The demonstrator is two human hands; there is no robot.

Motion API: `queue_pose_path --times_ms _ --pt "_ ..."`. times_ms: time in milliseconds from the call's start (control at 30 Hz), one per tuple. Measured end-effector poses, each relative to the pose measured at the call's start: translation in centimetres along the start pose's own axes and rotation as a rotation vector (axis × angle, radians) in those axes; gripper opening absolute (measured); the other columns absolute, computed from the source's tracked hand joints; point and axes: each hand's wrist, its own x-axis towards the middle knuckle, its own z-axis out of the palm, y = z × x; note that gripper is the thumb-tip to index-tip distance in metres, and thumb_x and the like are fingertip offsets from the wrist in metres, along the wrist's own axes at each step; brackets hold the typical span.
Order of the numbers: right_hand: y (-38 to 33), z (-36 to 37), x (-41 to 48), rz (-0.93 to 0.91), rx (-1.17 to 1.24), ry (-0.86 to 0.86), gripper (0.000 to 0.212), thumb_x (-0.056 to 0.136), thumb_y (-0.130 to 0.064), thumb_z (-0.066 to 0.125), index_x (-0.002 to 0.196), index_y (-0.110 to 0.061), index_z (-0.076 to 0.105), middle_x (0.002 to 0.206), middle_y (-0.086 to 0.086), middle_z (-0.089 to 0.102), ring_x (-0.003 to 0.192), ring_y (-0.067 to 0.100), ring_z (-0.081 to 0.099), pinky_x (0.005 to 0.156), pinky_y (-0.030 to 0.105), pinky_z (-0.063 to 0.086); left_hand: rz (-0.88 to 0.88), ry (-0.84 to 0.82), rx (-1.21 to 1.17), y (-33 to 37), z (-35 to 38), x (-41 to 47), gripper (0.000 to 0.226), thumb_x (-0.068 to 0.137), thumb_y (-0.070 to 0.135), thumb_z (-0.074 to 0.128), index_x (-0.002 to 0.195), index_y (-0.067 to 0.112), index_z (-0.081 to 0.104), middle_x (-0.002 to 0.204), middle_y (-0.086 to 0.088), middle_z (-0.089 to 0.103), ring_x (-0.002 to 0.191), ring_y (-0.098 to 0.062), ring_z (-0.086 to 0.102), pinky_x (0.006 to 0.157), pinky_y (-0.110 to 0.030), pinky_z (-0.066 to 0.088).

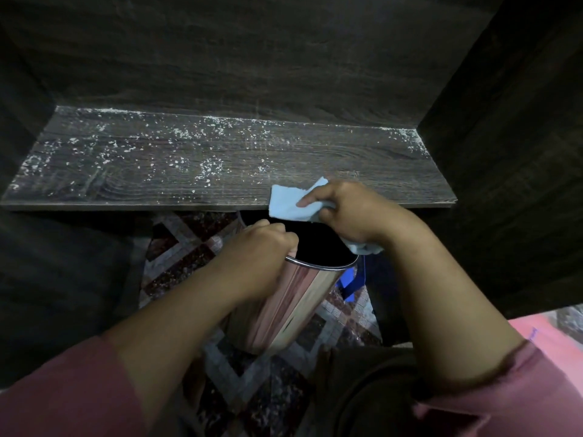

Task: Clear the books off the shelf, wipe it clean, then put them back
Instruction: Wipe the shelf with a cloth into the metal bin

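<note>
right hand (353, 212) grips cloth (285, 201) at shelf (220, 165) edge, left hand (255, 250) grips bin (290, 294) below.

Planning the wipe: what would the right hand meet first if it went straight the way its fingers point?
The right hand would probably push the cloth into white crumbs on the shelf.

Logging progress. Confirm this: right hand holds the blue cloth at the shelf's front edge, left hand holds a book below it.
Not a book: in the head view the left hand grips a shiny metal bin by its rim. The rest holds.
</note>
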Motion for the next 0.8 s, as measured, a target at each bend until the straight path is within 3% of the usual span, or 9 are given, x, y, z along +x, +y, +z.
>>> queue_pose_path --times_ms 67,167,233,367,400,567,700,800 --pt "-0.1 -0.6 -0.6 -0.029 0.073 0.119 0.037 0.092 -0.011 0.055 0.123 -0.03 0.062 0.131 0.005 0.053 0.122 0.021 0.049 0.093 0.017 0.031 0.018 -0.001 0.004 0.0 0.0 0.0 0.027 0.077 0.007 0.059 0.09 0.029 0.053 0.097 0.006 0.052 0.098 -0.016 0.046 0.079 -0.025 0.035" --pt "-0.4 -1.2 -1.0 -0.041 0.229 0.432 0.032 0.089 -0.009 0.056 0.118 -0.021 0.052 0.118 0.002 0.044 0.106 0.017 0.046 0.081 0.014 0.029 0.021 0.006 -0.001 0.0 0.0 -0.1 0.028 0.077 0.006 0.059 0.088 0.03 0.051 0.097 0.005 0.053 0.096 -0.017 0.047 0.079 -0.025 0.035" --pt "-1.0 -1.2 -1.2 -0.04 0.253 0.513 0.029 0.089 -0.01 0.057 0.117 -0.018 0.051 0.114 0.0 0.04 0.1 0.013 0.043 0.076 0.01 0.029 0.019 0.012 0.007 -0.1 0.1 0.0 0.026 0.077 0.006 0.059 0.091 0.028 0.054 0.097 0.005 0.053 0.096 -0.016 0.046 0.079 -0.025 0.035" --pt "-0.6 0.2 -1.2 0.049 0.008 0.154 0.028 0.09 -0.015 0.057 0.116 -0.023 0.062 0.118 0.007 0.054 0.109 0.023 0.054 0.078 0.021 0.034 0.021 0.01 0.006 -0.1 0.3 0.2 0.027 0.077 0.006 0.06 0.09 0.028 0.054 0.095 0.006 0.052 0.095 -0.017 0.046 0.081 -0.028 0.039" --pt "-0.6 0.1 -1.2 0.07 0.012 0.133 0.028 0.09 -0.016 0.057 0.115 -0.026 0.063 0.119 0.007 0.057 0.109 0.023 0.055 0.078 0.02 0.034 0.021 0.01 0.003 -0.2 0.3 0.2 0.026 0.077 0.006 0.06 0.09 0.027 0.055 0.095 0.006 0.052 0.095 -0.017 0.046 0.082 -0.031 0.042" --pt "-1.2 -1.3 -1.4 0.039 0.081 0.435 0.027 0.089 -0.018 0.06 0.115 -0.025 0.064 0.117 0.006 0.055 0.11 0.025 0.054 0.084 0.024 0.036 0.013 0.011 -0.003 0.0 0.2 0.4 0.026 0.075 0.005 0.06 0.088 0.027 0.054 0.091 0.007 0.051 0.094 -0.016 0.046 0.081 -0.036 0.046" --pt "-0.2 0.2 -1.4 0.089 0.033 0.171 0.029 0.091 -0.02 0.058 0.118 -0.028 0.064 0.126 0.004 0.059 0.114 0.021 0.055 0.083 0.019 0.035 0.02 0.001 0.02 0.3 0.6 1.1 0.028 0.076 0.005 0.059 0.092 0.028 0.054 0.094 0.007 0.05 0.096 -0.016 0.046 0.082 -0.034 0.046" --pt "0.9 -1.0 -1.3 0.139 0.122 0.31 0.028 0.091 -0.021 0.06 0.117 -0.029 0.066 0.129 0.003 0.06 0.118 0.02 0.053 0.086 0.016 0.035 0.038 0.005 0.028 0.6 1.0 1.8 0.028 0.078 0.005 0.059 0.094 0.028 0.055 0.096 0.007 0.051 0.098 -0.016 0.046 0.079 -0.027 0.04"
